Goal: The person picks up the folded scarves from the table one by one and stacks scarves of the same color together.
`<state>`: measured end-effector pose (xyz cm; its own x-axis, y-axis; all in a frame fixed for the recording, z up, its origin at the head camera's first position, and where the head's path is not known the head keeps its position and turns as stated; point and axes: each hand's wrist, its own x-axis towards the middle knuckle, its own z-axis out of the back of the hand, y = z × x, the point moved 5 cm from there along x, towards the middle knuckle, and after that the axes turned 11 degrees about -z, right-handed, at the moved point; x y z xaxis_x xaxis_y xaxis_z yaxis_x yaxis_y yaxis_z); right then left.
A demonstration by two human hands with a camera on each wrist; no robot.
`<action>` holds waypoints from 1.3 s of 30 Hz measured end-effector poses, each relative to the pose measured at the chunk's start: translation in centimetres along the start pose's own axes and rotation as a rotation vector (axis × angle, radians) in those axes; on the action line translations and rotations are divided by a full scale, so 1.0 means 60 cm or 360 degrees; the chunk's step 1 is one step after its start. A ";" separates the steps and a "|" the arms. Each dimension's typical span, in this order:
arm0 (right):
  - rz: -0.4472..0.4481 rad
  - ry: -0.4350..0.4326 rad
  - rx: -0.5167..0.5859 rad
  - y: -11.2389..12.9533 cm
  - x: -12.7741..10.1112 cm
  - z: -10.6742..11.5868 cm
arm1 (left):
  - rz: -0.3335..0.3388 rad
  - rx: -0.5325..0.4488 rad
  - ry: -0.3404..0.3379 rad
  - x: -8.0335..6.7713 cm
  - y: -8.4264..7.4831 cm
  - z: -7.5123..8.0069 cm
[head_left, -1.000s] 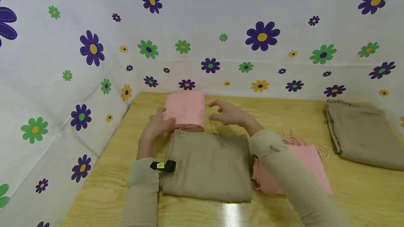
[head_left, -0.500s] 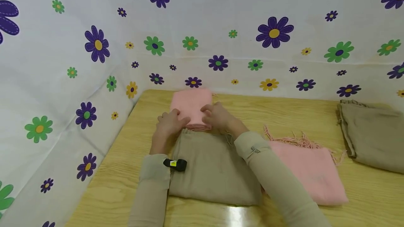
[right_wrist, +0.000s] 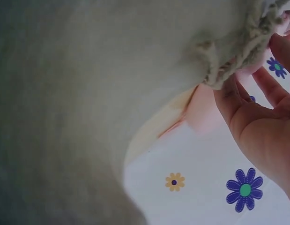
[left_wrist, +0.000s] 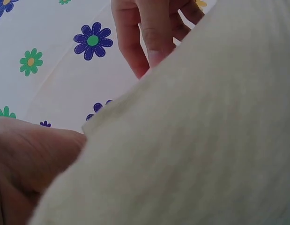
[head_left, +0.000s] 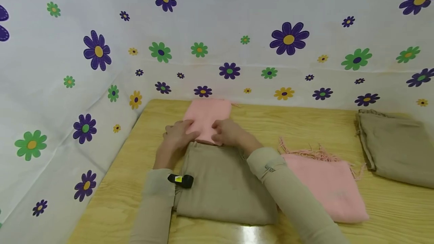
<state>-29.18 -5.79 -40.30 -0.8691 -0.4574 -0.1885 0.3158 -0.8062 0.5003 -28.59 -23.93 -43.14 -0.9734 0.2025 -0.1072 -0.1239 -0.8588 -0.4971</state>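
Observation:
A folded pink scarf (head_left: pixel 208 118) lies at the back left of the table, close to the patterned backdrop. My left hand (head_left: pixel 177 135) grips its left side, with the thumb over the near edge. At the opposite side my right hand (head_left: pixel 230 133) pinches it near the front right corner with curled fingers. Directly in front is a folded beige scarf (head_left: pixel 225 187), partly under my right sleeve. Seen from the right wrist, that beige cloth (right_wrist: pixel 88 93) fills much of the picture, its twisted fringe overlapping my right hand (right_wrist: pixel 266 126). Beige cloth (left_wrist: pixel 191 140) also covers most of the left wrist view.
Right of the beige scarf lies a second pink scarf (head_left: pixel 327 187) with loose fringe along its far edge, partly behind my right forearm. Another folded beige scarf (head_left: pixel 395 148) rests at the far right. A white flower-patterned cloth (head_left: pixel 254 22) borders the wooden table (head_left: pixel 112 206).
My right hand has come in from the right of the pink scarf and now holds its side. Both hands are at its near edge, and the scarf's near end has shifted slightly right.

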 end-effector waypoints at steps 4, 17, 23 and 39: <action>0.0000 0.0009 -0.0037 0.009 -0.001 -0.009 | 0.0002 0.0021 -0.0010 -0.007 0.005 0.005; -0.0206 -0.0211 -0.0354 0.001 0.000 -0.005 | 0.0154 0.0109 -0.0079 -0.025 -0.055 -0.006; -0.0184 -0.0179 -0.0376 0.002 0.001 -0.003 | 0.0031 -0.0095 0.0026 -0.013 -0.038 -0.014; -0.0273 -0.0239 -0.0440 0.008 0.010 0.007 | -0.0089 -0.0226 -0.0089 -0.009 -0.032 0.008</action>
<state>-29.69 -6.27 -39.82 -0.9581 -0.2627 -0.1137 0.2335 -0.9470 0.2206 -27.93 -22.62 -41.73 -0.9754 0.2184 -0.0298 -0.1537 -0.7709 -0.6182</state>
